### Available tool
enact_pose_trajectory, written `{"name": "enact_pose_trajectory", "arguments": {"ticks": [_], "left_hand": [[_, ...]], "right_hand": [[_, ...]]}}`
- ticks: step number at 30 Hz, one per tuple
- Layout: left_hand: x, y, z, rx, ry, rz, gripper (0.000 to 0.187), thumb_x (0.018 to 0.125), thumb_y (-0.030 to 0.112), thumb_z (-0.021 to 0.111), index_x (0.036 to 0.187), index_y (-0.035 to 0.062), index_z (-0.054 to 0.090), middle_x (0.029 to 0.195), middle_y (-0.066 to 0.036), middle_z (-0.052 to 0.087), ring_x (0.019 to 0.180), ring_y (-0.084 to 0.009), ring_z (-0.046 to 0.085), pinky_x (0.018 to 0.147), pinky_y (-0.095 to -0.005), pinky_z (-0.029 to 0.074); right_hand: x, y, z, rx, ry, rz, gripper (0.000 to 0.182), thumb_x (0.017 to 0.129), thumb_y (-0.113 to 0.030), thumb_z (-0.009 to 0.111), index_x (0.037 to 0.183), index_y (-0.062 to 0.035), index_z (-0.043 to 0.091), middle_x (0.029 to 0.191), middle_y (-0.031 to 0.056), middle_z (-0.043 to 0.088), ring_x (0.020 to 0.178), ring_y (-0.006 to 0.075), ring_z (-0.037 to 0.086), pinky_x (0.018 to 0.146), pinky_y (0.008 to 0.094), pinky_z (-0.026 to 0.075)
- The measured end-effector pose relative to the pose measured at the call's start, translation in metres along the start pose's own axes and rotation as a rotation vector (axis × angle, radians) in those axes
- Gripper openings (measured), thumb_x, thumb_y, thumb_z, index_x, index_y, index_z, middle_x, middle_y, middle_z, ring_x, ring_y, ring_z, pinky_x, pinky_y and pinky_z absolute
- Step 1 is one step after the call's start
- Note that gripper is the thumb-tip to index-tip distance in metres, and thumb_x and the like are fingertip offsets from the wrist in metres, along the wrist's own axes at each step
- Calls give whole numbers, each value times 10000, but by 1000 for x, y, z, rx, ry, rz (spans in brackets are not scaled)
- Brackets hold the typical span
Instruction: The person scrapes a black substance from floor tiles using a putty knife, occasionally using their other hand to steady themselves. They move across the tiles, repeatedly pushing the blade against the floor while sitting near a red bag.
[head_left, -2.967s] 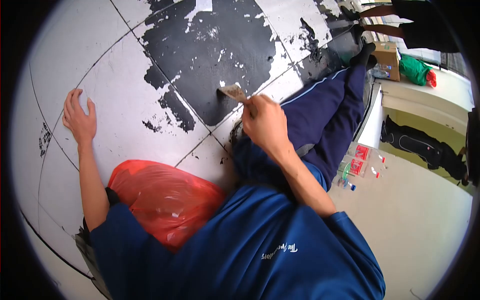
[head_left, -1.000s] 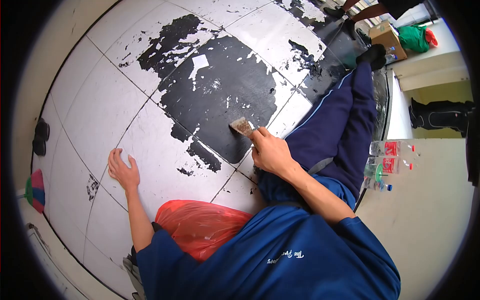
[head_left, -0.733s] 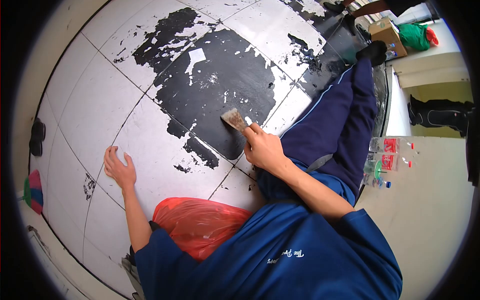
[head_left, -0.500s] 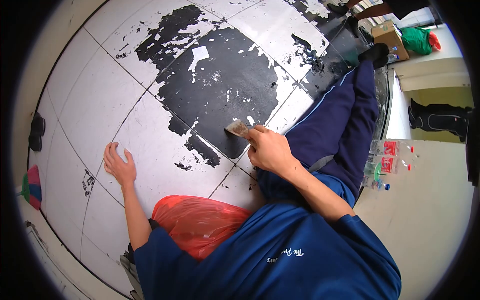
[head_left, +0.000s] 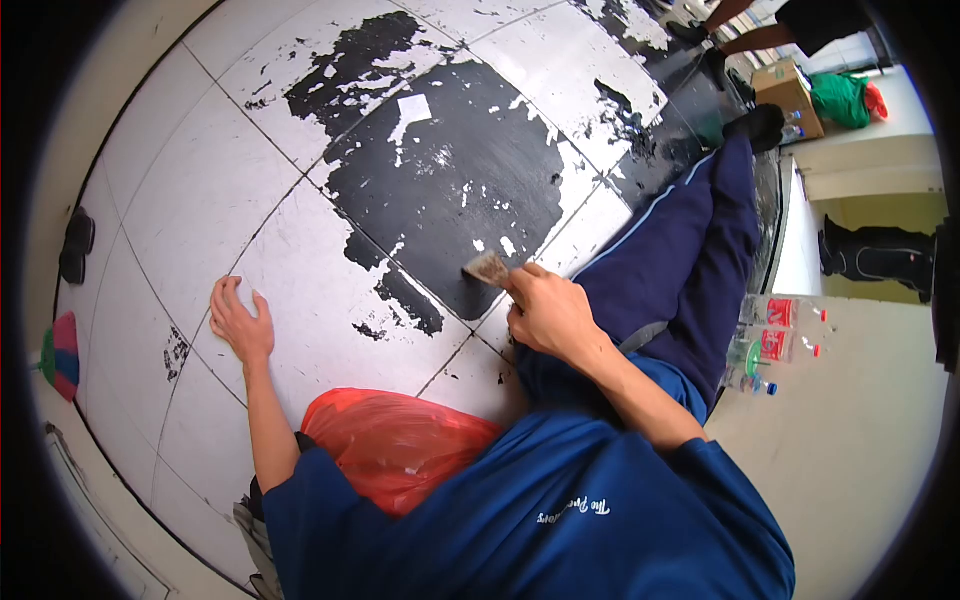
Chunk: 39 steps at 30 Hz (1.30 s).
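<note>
My right hand [head_left: 553, 312] is closed around a scraper [head_left: 488, 270] with a broad, stained metal blade; its handle is hidden in my fist. The blade's edge rests at the lower part of a dark patch [head_left: 455, 190] on the tiled floor, where ragged white flecks show. My left hand [head_left: 242, 320] lies flat on a white tile [head_left: 300, 270], fingers spread, holding nothing. Between my forearms, against my shirt, sits a red plastic bag [head_left: 390, 445]. A small white square [head_left: 413, 109] lies on the far part of the dark patch.
Several plastic bottles [head_left: 775, 330] stand to the right beyond my outstretched legs [head_left: 680, 240]. A cardboard box [head_left: 788, 97] and a green bag [head_left: 840, 100] are at the upper right, near another person's legs [head_left: 745, 30]. Dark shoes [head_left: 77, 245] lie along the left wall.
The scraper and my right hand have shifted slightly right and down in view. The whole scene has tilted a little with the camera; my left hand stays on the tile.
</note>
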<state>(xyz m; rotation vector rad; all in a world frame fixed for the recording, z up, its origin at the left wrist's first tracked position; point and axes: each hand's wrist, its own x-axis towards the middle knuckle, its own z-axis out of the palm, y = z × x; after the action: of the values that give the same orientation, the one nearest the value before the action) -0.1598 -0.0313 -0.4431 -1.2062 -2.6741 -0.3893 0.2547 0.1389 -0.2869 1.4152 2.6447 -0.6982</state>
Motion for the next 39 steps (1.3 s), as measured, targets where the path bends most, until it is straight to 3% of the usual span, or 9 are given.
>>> {"name": "enact_pose_trajectory", "arguments": {"ticks": [4,7,11,15,20,27,31,35,39], "left_hand": [[-3,-3,1,-10,13,17,445,903,220,620,1328,135,522,1433,-43,478,1382,-263,395,1133,-519,228],[-2,-3,4,-24,25,38,444,900,218,624,1326,138,525,1433,-41,478,1381,-260,396,1130,-518,231],[-1,-1,1,-16,8,8,444,900,222,627,1325,146,527,1433,-34,478,1382,-255,396,1126,-516,237],[-2,-3,7,-17,17,39,446,902,228,622,1331,154,523,1436,-29,477,1386,-252,392,1126,-517,236],[-1,-3,2,-11,-3,14,447,907,230,618,1337,156,521,1440,-32,475,1390,-252,387,1126,-518,236],[-1,-6,5,-17,10,29,438,913,233,615,1335,157,524,1440,-30,474,1390,-250,388,1129,-520,234],[0,-6,4,7,19,15,433,914,237,615,1329,150,528,1438,-29,476,1386,-248,394,1125,-520,238],[0,-3,2,-13,-7,17,434,913,241,617,1327,144,529,1440,-25,473,1387,-242,394,1126,-520,236],[0,-3,4,12,-2,6,433,915,239,616,1329,145,529,1438,-23,475,1384,-240,396,1126,-519,235]], "right_hand": [[10,5,13,23,82,69,222,756,-109,625,964,-42,666,930,145,634,819,388,666,733,481,553],[17,7,16,35,149,-3,259,738,-90,616,983,-37,681,953,153,654,770,397,673,675,505,549],[12,5,-1,55,41,11,251,738,-100,628,974,-32,681,951,147,653,766,391,669,678,500,549],[18,20,30,87,225,1,249,733,-95,626,966,-39,697,960,154,654,785,395,669,714,503,553],[5,7,-9,18,-15,32,266,726,-53,582,967,-38,692,936,155,655,805,395,681,706,493,563],[23,11,16,28,142,74,192,768,-113,629,942,-46,676,948,135,643,839,386,661,731,484,548],[15,8,-5,27,46,76,301,740,-88,615,1026,-48,700,944,156,651,800,391,677,726,487,555],[37,22,15,-4,211,170,197,784,-96,637,968,-29,661,928,149,635,840,391,662,746,499,541],[76,66,36,12,384,131,199,850,-112,638,1024,-17,642,1001,161,632,847,419,654,756,487,538]]}}
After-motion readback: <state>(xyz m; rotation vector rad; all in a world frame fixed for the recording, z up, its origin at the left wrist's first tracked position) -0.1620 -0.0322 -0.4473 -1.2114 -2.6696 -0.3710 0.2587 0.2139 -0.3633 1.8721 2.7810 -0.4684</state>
